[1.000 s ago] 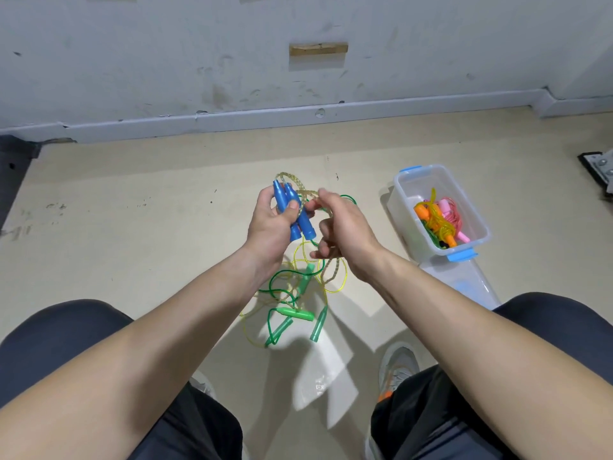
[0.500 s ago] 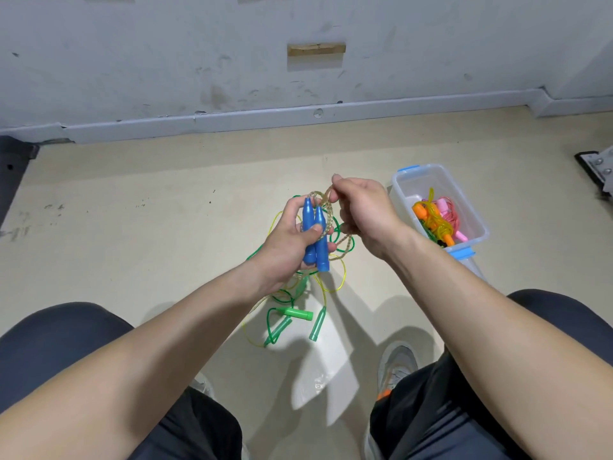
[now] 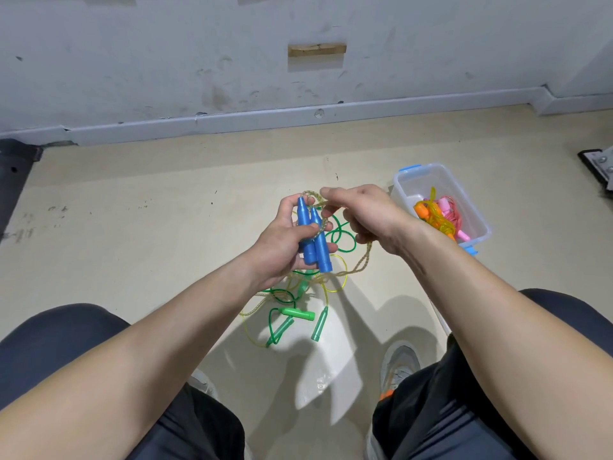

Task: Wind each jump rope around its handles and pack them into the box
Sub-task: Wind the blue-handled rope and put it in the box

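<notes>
Looking down from the head camera at a beige floor running up to a scuffed white wall.

Gripping two blue handles side by side in the left hand, with the fingers curled behind them and the thumb across the front. Pointing the tapered tips up and away and the blunt ends down.

Pinching the clear braided rope in the right hand, just beside the handle tips, at the top of a small loop. Passing one strand of it across the handles near the left thumb. Letting the slack hang below the right hand and trail down to the floor under the handles. Holding both hands close together above the floor, fingertips almost meeting.

Showing a loose tangle on the floor directly beneath the hands: a green rope, a thin yellow rope and several green handles, all unwound and lying between the knees.

Showing the clear plastic box standing open on the floor just to the right of the right hand, with a blue latch on its far end and another on its near end. Holding, in its near half, a bundle with orange handles and a bundle with pink handles, their ropes bunched on top.

Showing a grey shoe with an orange accent on the floor under the right forearm, and dark trouser legs at both lower corners.
</notes>
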A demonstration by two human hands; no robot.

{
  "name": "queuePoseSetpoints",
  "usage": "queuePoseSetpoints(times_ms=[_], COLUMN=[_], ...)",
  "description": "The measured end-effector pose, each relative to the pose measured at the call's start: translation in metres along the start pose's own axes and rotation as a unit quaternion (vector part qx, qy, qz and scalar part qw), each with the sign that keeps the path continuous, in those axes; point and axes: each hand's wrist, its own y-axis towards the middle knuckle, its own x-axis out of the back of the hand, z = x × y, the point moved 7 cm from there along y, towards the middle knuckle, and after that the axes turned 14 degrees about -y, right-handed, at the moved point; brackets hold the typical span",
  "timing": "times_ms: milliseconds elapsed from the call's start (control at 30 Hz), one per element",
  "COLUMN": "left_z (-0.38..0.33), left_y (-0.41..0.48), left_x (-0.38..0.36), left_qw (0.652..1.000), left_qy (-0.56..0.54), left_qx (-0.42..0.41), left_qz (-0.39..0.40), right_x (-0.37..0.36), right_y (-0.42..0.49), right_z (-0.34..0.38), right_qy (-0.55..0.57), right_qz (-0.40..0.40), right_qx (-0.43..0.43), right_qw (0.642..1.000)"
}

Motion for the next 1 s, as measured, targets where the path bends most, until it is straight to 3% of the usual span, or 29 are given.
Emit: queuePoseSetpoints(times_ms=[267, 400, 533, 600, 733, 1000], left_z=[0.007, 0.005, 0.006, 0.008, 0.012, 0.018], left_y=[0.002, 0.006, 0.009, 0.009, 0.01, 0.011], left_x=[0.005, 0.01, 0.016, 0.018, 0.019, 0.02], left_qw=[0.999, 0.994, 0.981, 0.977, 0.976, 0.979], left_qy=[-0.025, -0.085, -0.158, -0.178, -0.173, -0.13], left_qx=[0.0, -0.008, -0.021, -0.025, -0.038, -0.053], left_qz=[-0.047, -0.07, -0.107, -0.116, -0.129, -0.148], right_x=[-0.015, -0.029, -0.048, -0.052, -0.062, -0.071], right_y=[-0.003, -0.007, -0.012, -0.012, -0.013, -0.019], right_z=[-0.01, -0.006, -0.008, -0.012, -0.024, -0.03], right_qy=[-0.129, -0.362, -0.378, -0.351, -0.128, 0.005], right_qz=[0.018, -0.041, -0.056, -0.032, 0.049, 0.046], right_qx=[-0.003, 0.05, 0.043, 0.013, -0.077, -0.111], right_qw=[0.991, 0.93, 0.923, 0.936, 0.988, 0.993])
